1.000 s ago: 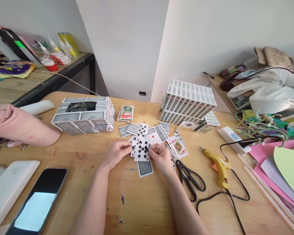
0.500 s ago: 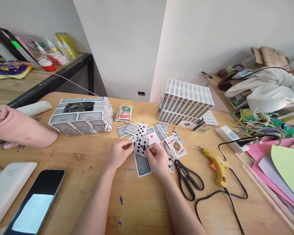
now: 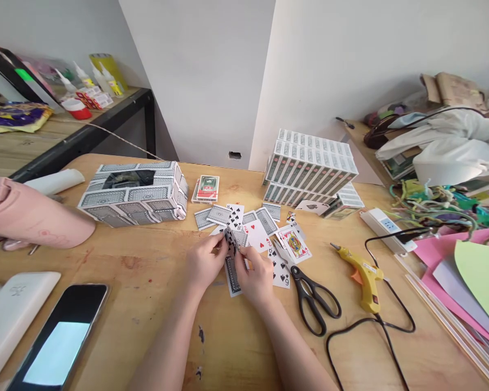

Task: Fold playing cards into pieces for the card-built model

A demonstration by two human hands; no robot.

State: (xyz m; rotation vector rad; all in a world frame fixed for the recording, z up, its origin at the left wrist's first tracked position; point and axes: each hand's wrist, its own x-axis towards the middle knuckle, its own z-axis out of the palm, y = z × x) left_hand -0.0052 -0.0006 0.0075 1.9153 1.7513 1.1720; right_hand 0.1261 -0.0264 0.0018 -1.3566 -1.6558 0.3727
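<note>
Both my hands hold one playing card [image 3: 231, 242] with black spades, turned steeply so its face looks narrow. My left hand [image 3: 207, 259] pinches its left side, and my right hand [image 3: 256, 273] grips its right side. Beneath them a card lies back up [image 3: 232, 278] on the table. Loose cards spread around and behind my hands, among them an eight of spades [image 3: 235, 216], a two of hearts [image 3: 257, 237] and a jack card [image 3: 295, 244]. A spade card [image 3: 280, 270] lies partly hidden beside my right hand.
Black-handled scissors [image 3: 314, 298] and a yellow glue gun [image 3: 362, 277] with its cable lie to the right. A card-covered box [image 3: 135, 194] stands at left, stacked card packs [image 3: 309, 165] at back right. A phone [image 3: 61, 339] and pink bottle [image 3: 36, 212] are at left.
The held spade card has turned from facing me nearly flat to a steep, narrow angle. My hands have come closer together, and my right hand has shifted slightly left.
</note>
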